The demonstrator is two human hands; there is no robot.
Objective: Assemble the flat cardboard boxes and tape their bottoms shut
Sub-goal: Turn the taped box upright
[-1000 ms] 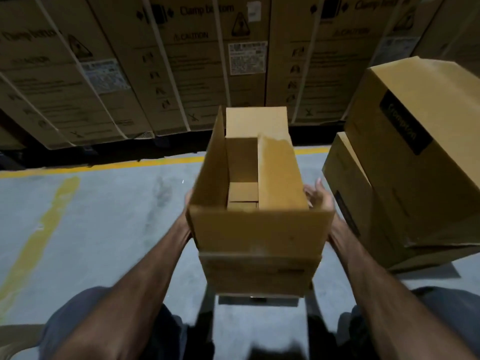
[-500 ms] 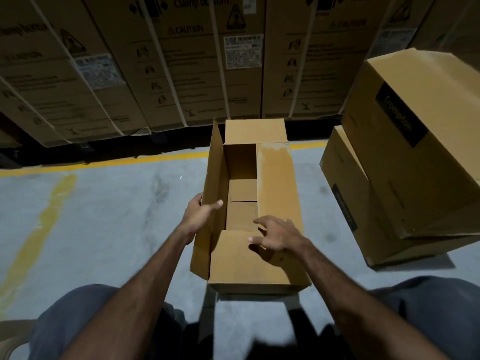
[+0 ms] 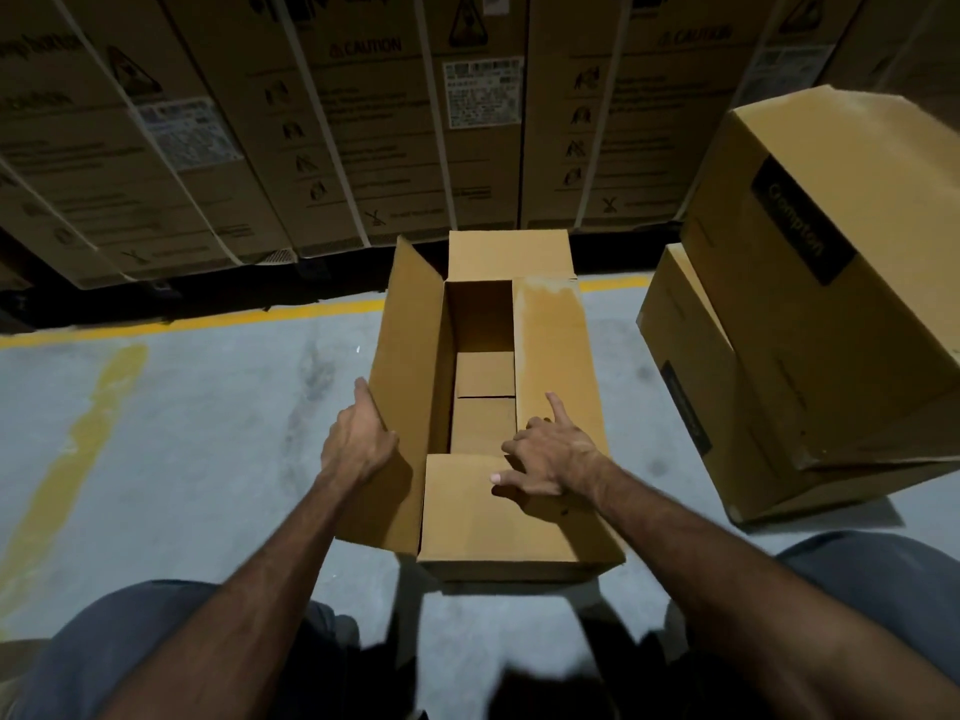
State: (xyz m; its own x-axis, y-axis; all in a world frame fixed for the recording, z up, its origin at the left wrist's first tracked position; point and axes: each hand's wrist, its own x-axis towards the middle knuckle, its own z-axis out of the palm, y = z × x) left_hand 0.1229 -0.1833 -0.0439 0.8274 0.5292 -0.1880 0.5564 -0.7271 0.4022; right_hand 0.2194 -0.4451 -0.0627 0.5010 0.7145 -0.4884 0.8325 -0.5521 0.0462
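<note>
An opened brown cardboard box (image 3: 550, 345) stands on the concrete floor in front of my knees, its top towards me. The near short flap and the right long flap are folded inward; the left long flap stands up and the far short flap leans back. My left hand (image 3: 359, 440) lies against the outside of the upright left flap, fingers around its edge. My right hand (image 3: 545, 454) presses flat, fingers spread, where the near flap and right flap meet. Inside, the folded bottom flaps show. No tape is in view.
Two assembled brown boxes (image 3: 810, 324) are stacked askew at the right, the upper one tilted. A wall of large strapped cartons (image 3: 363, 122) runs across the back behind a yellow floor line (image 3: 208, 324). Bare concrete floor (image 3: 182, 433) lies to the left.
A second ago both hands held the box up by its sides. It now rests on the floor; my right hand moved onto the folded flaps and my left hand onto the left flap.
</note>
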